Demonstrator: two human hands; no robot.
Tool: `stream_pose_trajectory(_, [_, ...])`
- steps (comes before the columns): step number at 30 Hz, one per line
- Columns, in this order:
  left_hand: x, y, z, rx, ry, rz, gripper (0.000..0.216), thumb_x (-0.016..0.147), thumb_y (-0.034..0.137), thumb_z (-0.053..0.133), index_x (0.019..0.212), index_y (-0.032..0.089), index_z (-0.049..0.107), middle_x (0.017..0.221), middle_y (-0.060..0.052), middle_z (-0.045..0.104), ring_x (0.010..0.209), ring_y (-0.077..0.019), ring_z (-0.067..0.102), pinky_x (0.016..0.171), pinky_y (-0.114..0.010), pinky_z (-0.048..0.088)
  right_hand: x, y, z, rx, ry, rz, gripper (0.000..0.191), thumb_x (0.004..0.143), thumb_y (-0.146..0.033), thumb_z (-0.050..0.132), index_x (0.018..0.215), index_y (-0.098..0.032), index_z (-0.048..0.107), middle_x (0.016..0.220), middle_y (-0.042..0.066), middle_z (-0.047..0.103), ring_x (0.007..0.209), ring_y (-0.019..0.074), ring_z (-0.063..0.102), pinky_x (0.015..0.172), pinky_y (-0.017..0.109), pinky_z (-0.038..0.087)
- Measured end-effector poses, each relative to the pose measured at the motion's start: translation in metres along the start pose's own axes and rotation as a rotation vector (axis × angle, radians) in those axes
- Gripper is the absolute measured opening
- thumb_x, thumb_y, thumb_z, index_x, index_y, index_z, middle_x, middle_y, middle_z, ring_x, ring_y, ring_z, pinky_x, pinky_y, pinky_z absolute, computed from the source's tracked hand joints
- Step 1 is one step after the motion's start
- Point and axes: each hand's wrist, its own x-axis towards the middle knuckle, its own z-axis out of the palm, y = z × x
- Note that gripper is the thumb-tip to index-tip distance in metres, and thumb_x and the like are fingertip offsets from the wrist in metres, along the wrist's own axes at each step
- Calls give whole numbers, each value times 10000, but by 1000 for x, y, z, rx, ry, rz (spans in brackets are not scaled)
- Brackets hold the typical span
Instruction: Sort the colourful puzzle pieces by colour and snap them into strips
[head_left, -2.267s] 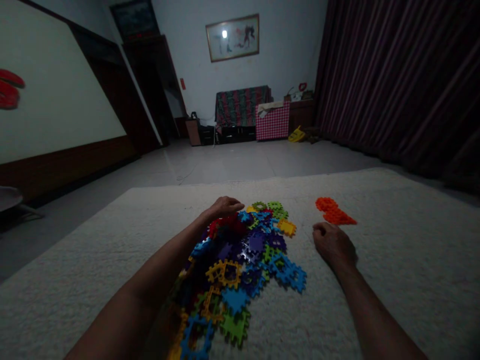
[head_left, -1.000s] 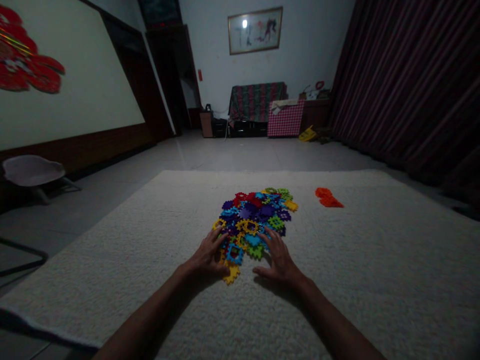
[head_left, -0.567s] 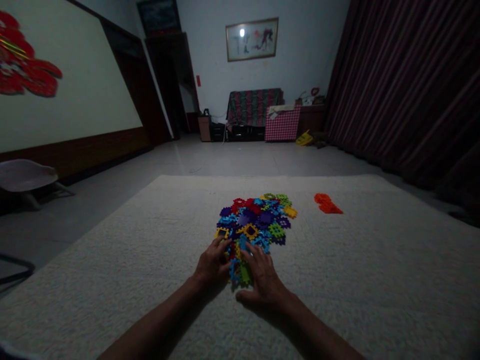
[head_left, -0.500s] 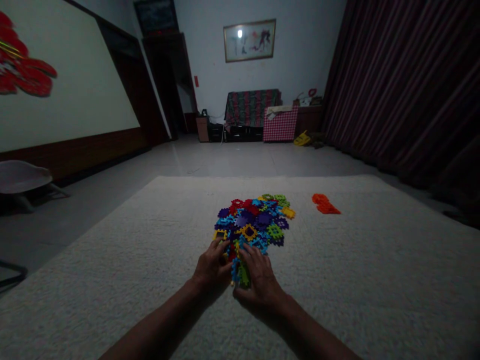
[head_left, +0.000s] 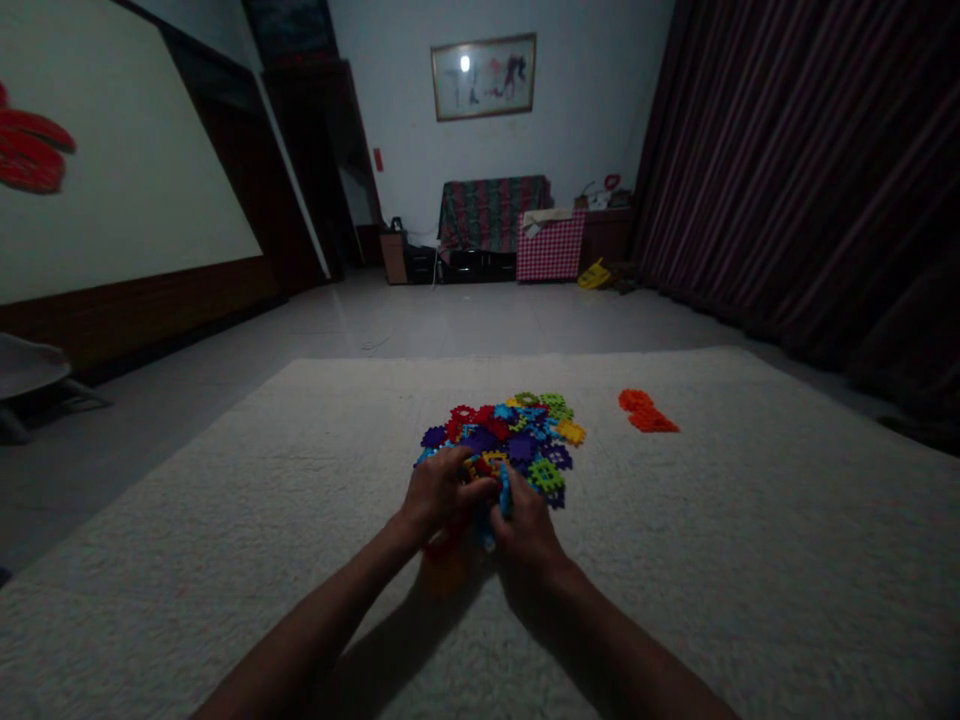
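Observation:
A heap of colourful plastic interlocking tiles (head_left: 517, 435) lies on a cream rug (head_left: 750, 540). My left hand (head_left: 439, 492) and my right hand (head_left: 525, 525) are side by side at the near edge of the heap, fingers curled round a bunch of tiles lifted slightly off the rug. Blue, red and yellow tiles show between and under my fingers. Two joined orange tiles (head_left: 646, 412) lie apart, to the right of the heap.
Grey floor lies beyond the rug. A covered sofa (head_left: 491, 215), a checked box (head_left: 550, 245) and a yellow object (head_left: 594, 274) stand at the far wall. Dark curtains (head_left: 810, 170) line the right side. A pale chair seat (head_left: 26, 365) sits at the left.
My hands came back from the far side of the heap to its near edge, pushed the tiles together, then closed round a bunch and raised it a little.

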Motion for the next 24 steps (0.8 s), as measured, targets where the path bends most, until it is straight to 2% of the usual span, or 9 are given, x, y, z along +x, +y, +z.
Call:
stream_pose_trajectory(3, [40, 9, -4, -25, -41, -68, 450, 768, 546, 736, 1095, 237, 730, 981, -55, 754, 909, -224, 681, 788, -282, 489, 35, -2, -18, -47, -56, 158, 381, 797, -222, 553, 1164, -176, 646, 1002, 104, 742, 891, 263, 696, 808, 365, 561])
stream_pose_trajectory(5, [64, 13, -2, -58, -46, -93, 448, 782, 555, 721, 1078, 219, 743, 940, -57, 757, 883, -220, 684, 764, -275, 479, 59, -3, -30, -82, -85, 232, 278, 815, -227, 571, 1075, -193, 662, 913, 70, 740, 829, 225, 696, 764, 301, 535])
stream_pose_trajectory(8, [92, 14, 6, -100, -85, -136, 488, 794, 565, 711, 1101, 188, 742, 986, -79, 763, 933, -230, 684, 791, -275, 480, 88, 2, -42, -115, -150, 323, 252, 826, -274, 621, 1061, -195, 665, 953, 74, 740, 881, 239, 699, 769, 299, 517])
stream_pose_trajectory(12, [104, 10, 17, -141, -89, -171, 740, 768, 607, 727, 1345, 158, 611, 1163, -127, 734, 1084, -263, 663, 901, -299, 486, 106, 21, -44, -157, -114, 343, 403, 797, -322, 684, 1157, -151, 628, 1102, 135, 706, 1035, 283, 668, 890, 366, 517])
stream_pose_trajectory(14, [100, 3, 19, -170, -57, -161, 788, 791, 622, 694, 1408, 153, 550, 1221, -135, 713, 1114, -265, 657, 934, -309, 489, 103, 31, -42, -181, -38, 287, 519, 763, -297, 701, 1244, -138, 587, 1210, 164, 653, 1162, 306, 614, 986, 411, 493])
stream_pose_trajectory(16, [91, -7, 16, -178, -7, -125, 670, 855, 598, 630, 1374, 177, 583, 1256, -118, 702, 1135, -250, 653, 962, -303, 485, 91, 37, -42, -184, 55, 188, 586, 756, -259, 678, 1312, -128, 547, 1326, 194, 574, 1286, 334, 524, 1075, 472, 441])
stream_pose_trajectory(19, [69, -31, 8, -129, 87, -95, 447, 942, 507, 533, 1239, 204, 677, 1251, -93, 708, 1159, -225, 642, 1003, -294, 469, 60, 32, -39, -148, 155, -14, 510, 814, -204, 570, 1316, -121, 543, 1357, 200, 537, 1330, 336, 472, 1126, 512, 393])
stream_pose_trajectory(21, [50, -51, 5, -92, 148, -131, 410, 968, 461, 490, 1189, 184, 696, 1230, -109, 712, 1146, -225, 647, 1003, -306, 476, 32, 20, -33, -80, 94, -138, 431, 869, -193, 497, 1293, -154, 562, 1264, 159, 595, 1245, 286, 545, 1092, 464, 438])
stream_pose_trajectory(24, [18, -76, 10, -34, 228, -188, 359, 963, 390, 498, 1187, 177, 681, 1225, -114, 708, 1153, -236, 642, 1025, -350, 477, -10, -5, -16, 39, -149, -272, 447, 882, -204, 496, 1326, -187, 539, 1230, 129, 624, 1165, 247, 594, 1017, 415, 499])
